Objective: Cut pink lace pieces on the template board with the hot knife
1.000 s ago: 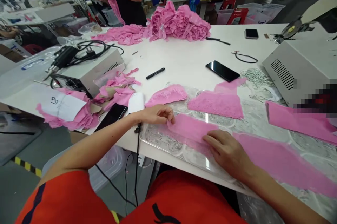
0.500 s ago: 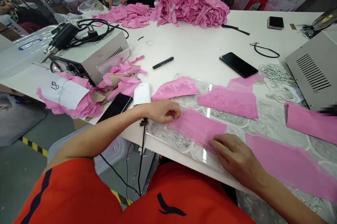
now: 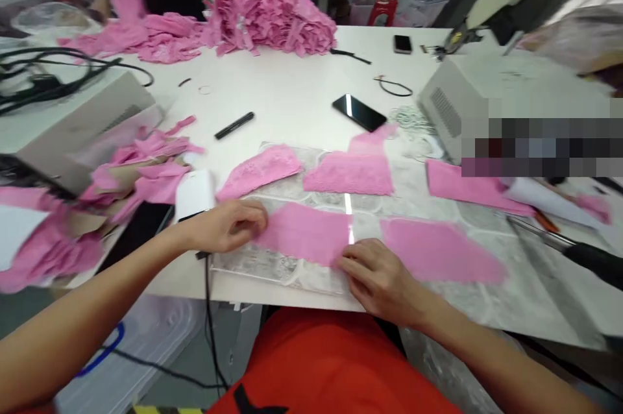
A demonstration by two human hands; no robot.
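View turned; right hand point(image 3: 382, 282) still on pink panel point(image 3: 307, 233).

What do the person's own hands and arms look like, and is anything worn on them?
The left hand and right hand are bare: no gloves, and no watch or bracelet shows. Both forearms are uncovered. The top is red-orange with a black mark.

The red-orange top point(image 3: 316, 362) (rather bright) bears 1 black marking point(image 3: 253, 403) in front.
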